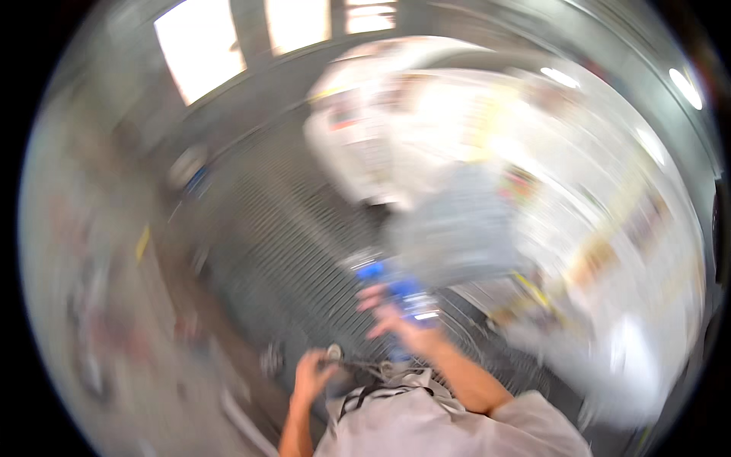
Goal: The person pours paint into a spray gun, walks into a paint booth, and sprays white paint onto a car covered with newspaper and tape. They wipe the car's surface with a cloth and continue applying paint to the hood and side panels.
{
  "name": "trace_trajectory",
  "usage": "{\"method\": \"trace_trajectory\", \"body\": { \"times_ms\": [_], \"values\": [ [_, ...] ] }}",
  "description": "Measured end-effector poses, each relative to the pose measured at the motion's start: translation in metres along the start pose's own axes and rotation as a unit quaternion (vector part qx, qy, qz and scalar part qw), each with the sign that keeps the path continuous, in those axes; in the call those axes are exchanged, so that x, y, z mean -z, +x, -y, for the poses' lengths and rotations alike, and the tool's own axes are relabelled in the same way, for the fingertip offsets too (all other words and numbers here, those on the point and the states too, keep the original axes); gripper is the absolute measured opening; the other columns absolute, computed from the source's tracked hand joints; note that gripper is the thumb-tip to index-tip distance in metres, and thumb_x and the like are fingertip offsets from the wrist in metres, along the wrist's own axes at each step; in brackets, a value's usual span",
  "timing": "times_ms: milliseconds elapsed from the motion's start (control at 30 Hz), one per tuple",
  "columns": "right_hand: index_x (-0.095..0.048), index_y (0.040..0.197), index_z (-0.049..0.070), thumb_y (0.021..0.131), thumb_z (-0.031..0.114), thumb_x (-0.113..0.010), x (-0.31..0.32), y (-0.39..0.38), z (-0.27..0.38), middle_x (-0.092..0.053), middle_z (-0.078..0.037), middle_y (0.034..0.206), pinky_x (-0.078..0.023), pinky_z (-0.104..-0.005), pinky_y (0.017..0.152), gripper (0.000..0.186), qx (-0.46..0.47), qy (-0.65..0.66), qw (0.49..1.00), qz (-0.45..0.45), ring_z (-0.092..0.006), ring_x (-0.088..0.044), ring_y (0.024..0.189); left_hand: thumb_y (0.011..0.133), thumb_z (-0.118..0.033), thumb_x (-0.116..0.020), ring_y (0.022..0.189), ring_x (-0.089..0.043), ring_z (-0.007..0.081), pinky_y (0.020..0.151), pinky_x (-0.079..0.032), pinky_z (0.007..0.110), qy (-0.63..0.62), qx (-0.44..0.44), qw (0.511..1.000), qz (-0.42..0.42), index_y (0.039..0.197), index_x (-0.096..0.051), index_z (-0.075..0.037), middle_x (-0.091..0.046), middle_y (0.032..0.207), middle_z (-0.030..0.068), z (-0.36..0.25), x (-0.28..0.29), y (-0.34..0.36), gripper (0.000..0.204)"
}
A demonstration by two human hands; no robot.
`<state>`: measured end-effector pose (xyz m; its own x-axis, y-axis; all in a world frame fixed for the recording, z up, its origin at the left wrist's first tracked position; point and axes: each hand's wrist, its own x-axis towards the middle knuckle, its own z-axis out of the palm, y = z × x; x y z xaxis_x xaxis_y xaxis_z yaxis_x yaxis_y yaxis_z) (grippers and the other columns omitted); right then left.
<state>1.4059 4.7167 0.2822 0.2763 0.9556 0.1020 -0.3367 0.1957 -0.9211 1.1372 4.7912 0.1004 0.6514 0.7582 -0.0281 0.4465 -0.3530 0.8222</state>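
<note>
Motion blurs the whole picture. My right hand (pixel 396 321) reaches out in front of my body, its fingers bent around a blue and silvery tool (pixel 407 293) whose exact kind is too smeared to tell. Lower and to the left, my left hand (pixel 308 375) is closed, with thumb and fingers near each other. A thin grey hose (pixel 362 364) runs from between those fingers toward my waist. Just past the fingertips there is a small round pale thing (pixel 335 352). Beyond my right hand is a grey panel-like surface (pixel 461 228), bordered by white and printed sheets.
A large rounded body covered in printed paper sheets (pixel 426 114) and clear film (pixel 632 365) fills the right side. Dark ribbed grating (pixel 282 221) forms the floor. A blurred white and blue thing (pixel 190 169) stands at its far left. Bright windows (pixel 199 49) line the far wall.
</note>
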Motion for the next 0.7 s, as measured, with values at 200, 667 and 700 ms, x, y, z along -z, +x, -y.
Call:
{"method": "trace_trajectory", "body": {
  "times_ms": [200,667,700],
  "values": [
    [-0.03,0.151,0.014,0.095,0.02,-0.06,-0.033,0.03,-0.12,-0.06,-0.006,0.119,-0.053,-0.0253,0.063,0.064,0.222,-0.161,0.937,-0.217,-0.0105,-0.059,0.082,0.071,-0.007,-0.082,0.095,-0.063,0.0217,0.079,-0.052,0.034,-0.21,-0.072,0.948,0.227,0.113,-0.059,0.0,-0.065,0.102,0.0098,-0.038,-0.042,0.076,0.048],
    [-0.031,0.146,-0.001,0.098,0.023,-0.052,-0.092,-0.081,-0.102,-0.047,-0.022,0.138,-0.039,-0.0424,0.102,0.058,0.258,-0.267,0.757,-0.538,-0.0365,-0.047,0.127,0.068,-0.004,-0.082,0.097,-0.062,0.02,0.082,-0.051,0.034,-0.166,-0.052,0.777,0.605,0.114,-0.057,0.002,-0.063,0.107,0.0092,-0.071,-0.07,0.061,0.053],
    [-0.03,0.147,0.0,0.098,0.022,-0.053,-0.093,-0.088,-0.101,-0.048,-0.021,0.138,-0.038,-0.0418,0.103,0.058,0.27,-0.286,0.733,-0.555,-0.0367,-0.048,0.126,0.068,-0.004,-0.082,0.097,-0.062,0.0199,0.083,-0.051,0.034,-0.16,-0.046,0.768,0.618,0.114,-0.057,0.002,-0.063,0.107,0.0092,-0.073,-0.071,0.056,0.053]
  ]
}}
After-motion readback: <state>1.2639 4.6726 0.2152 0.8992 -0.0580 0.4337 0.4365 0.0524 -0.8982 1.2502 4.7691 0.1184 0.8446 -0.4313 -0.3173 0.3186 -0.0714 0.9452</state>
